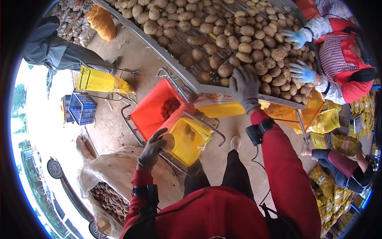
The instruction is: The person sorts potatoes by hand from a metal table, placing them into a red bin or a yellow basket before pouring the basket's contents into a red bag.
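My left hand, in a grey glove, grips a single potato above the yellow mesh bag. That bag hangs open on a metal frame, with a few potatoes inside. Next to it a red bag hangs open with several dark round items at its bottom. My right hand, also gloved, reaches over the near rim of the metal sorting table. Its fingers stretch out over the potatoes heaped there; what lies under the palm is hidden.
Across the table a co-worker's blue-gloved hands touch potatoes. Yellow and orange bags hang under the table's edge. Blue crates, a large pale sack and an orange sack stand on the left. Another person bends among yellow sacks at right.
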`<action>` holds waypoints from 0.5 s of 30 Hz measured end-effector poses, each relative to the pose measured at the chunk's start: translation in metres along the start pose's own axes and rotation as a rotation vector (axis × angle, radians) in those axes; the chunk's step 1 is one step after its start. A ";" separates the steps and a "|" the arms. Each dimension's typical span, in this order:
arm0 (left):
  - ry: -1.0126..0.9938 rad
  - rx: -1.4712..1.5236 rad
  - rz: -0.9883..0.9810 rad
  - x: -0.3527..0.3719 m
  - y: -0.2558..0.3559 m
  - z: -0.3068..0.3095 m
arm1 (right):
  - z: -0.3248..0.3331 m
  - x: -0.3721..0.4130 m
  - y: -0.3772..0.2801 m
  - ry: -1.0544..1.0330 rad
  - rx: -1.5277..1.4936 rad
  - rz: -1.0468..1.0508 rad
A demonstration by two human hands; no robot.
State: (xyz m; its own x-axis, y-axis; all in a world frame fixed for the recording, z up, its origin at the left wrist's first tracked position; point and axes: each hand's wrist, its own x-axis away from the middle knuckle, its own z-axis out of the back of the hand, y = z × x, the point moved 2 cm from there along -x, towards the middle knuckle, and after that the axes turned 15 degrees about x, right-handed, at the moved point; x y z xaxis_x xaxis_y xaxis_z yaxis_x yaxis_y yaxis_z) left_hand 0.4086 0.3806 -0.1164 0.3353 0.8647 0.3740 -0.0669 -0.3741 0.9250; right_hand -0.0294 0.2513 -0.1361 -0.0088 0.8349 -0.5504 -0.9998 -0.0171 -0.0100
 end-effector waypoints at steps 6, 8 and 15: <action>0.498 -0.438 0.102 0.006 -0.051 -0.107 | 0.029 0.009 0.007 -0.062 -0.374 -0.110; 0.494 -0.230 -0.003 0.013 -0.030 -0.130 | 0.029 0.031 0.013 -0.025 -0.459 -0.031; 0.349 -0.613 -0.036 0.047 0.026 -0.192 | 0.046 0.077 0.057 -0.032 -0.400 0.181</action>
State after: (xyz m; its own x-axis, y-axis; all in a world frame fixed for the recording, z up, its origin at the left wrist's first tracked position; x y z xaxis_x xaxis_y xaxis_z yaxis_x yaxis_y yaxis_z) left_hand 0.2419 0.4757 -0.0622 0.0334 0.9683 0.2474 -0.6130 -0.1756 0.7703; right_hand -0.0877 0.3395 -0.1409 -0.1897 0.8152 -0.5472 -0.8966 -0.3710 -0.2418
